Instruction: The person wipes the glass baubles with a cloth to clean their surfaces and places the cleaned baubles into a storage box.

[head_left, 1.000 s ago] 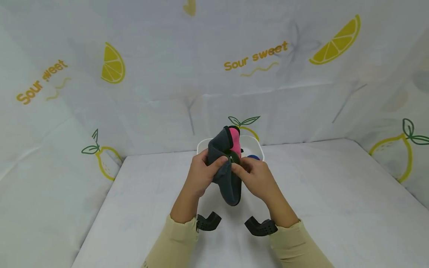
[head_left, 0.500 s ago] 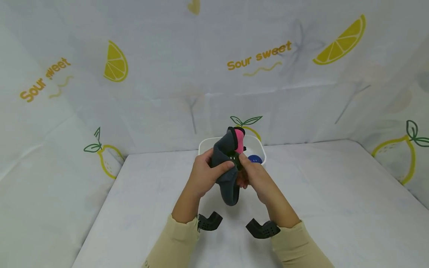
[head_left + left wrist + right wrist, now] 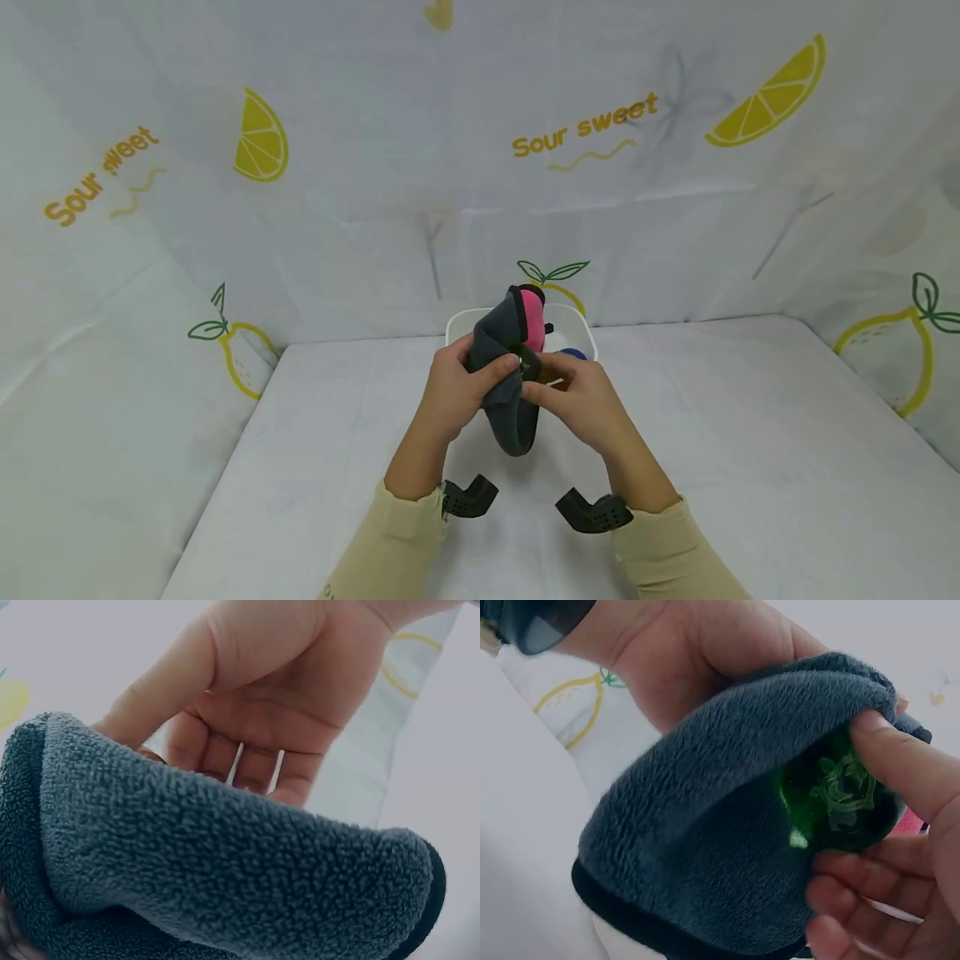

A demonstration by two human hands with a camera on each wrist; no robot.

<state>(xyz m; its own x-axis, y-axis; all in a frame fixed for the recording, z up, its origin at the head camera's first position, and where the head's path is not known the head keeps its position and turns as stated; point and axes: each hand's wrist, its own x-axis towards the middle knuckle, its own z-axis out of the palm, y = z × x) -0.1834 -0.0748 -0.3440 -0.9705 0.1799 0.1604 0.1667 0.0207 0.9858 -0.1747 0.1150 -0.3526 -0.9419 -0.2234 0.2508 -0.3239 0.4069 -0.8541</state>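
Observation:
A dark grey-blue fleecy cloth point(image 3: 495, 333) with black edging is held up folded, in front of the white tub. Bright pink material point(image 3: 533, 321) shows at its upper right. My left hand point(image 3: 452, 383) grips the cloth, thumb on the near side, round a glossy green ball point(image 3: 529, 363). The right hand point(image 3: 577, 392) pinches at the ball's right side, its thumb below and fingers above. In the right wrist view the green ball point(image 3: 840, 795) sits in the cloth's fold, with a thumb and fingertips at its edge. The left wrist view shows the fleece point(image 3: 240, 855) before the right hand's palm point(image 3: 277, 697).
Behind the hands stands a white tub point(image 3: 459, 321), partly hidden. A blue ball point(image 3: 573, 353) shows inside it, beside the right hand. A white cloth point(image 3: 300, 467) covers the table. A white sheet point(image 3: 352, 167) with lemon prints hangs at the back.
The right hand shifts off the ball's near side, showing more of the blue ball, then comes back to the green ball's right edge. The left hand keeps its grip on the cloth.

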